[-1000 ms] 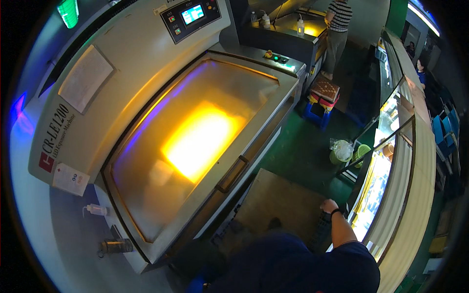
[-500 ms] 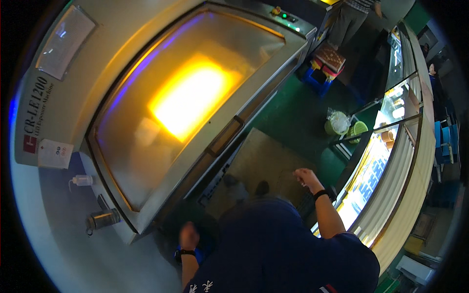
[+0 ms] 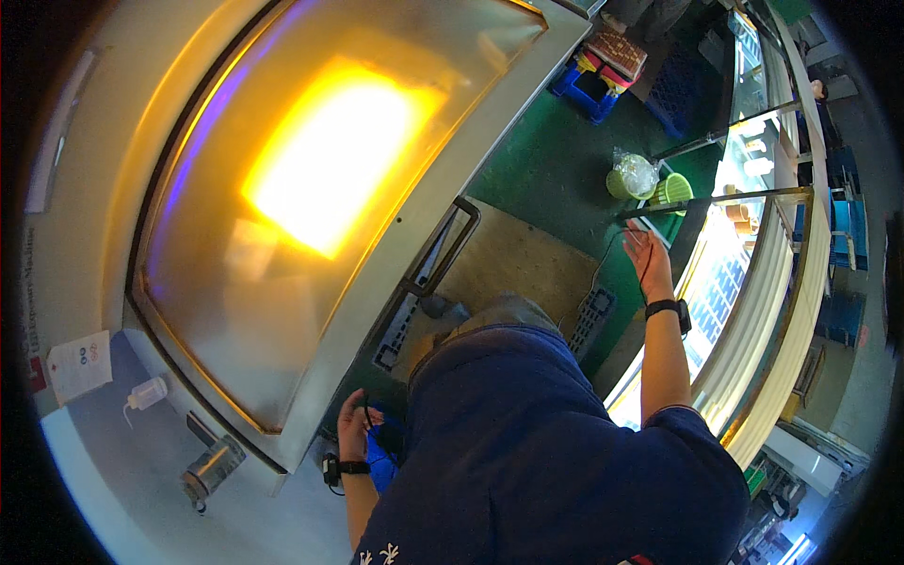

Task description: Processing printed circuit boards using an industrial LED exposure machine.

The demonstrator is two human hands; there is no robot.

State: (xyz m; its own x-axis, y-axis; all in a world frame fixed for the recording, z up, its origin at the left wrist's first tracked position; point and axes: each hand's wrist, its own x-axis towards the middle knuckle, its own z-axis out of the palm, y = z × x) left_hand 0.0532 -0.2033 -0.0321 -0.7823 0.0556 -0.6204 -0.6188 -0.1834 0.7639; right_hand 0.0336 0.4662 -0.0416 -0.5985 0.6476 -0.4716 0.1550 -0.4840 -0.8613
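My left hand (image 3: 354,426) is low beside the front corner of the large exposure machine (image 3: 363,320), its fingers loosely spread and slightly bent. A thin dark cord runs by its fingers, and a black wristband (image 3: 354,467) sits on that wrist. My right hand (image 3: 648,256) is raised near the glowing light table (image 3: 711,315), with fingers stretched out. A thin dark cord passes across its palm and loops toward the floor; I cannot tell that either hand grips its cord. Another black wristband (image 3: 667,307) is on the right wrist.
A bar handle (image 3: 460,243) sticks out from the machine's front. Green baskets (image 3: 671,192), one with a clear bag, stand on the floor by the light table. Farther off is a blue stool (image 3: 586,92). A brown mat (image 3: 518,256) lies by my feet. At left are a bottle and jar (image 3: 213,468).
My right hand has risen and moved right, its fingers going from curled to stretched. My left hand has shifted slightly up and left. The view has tilted, and the machine sits higher and more left.
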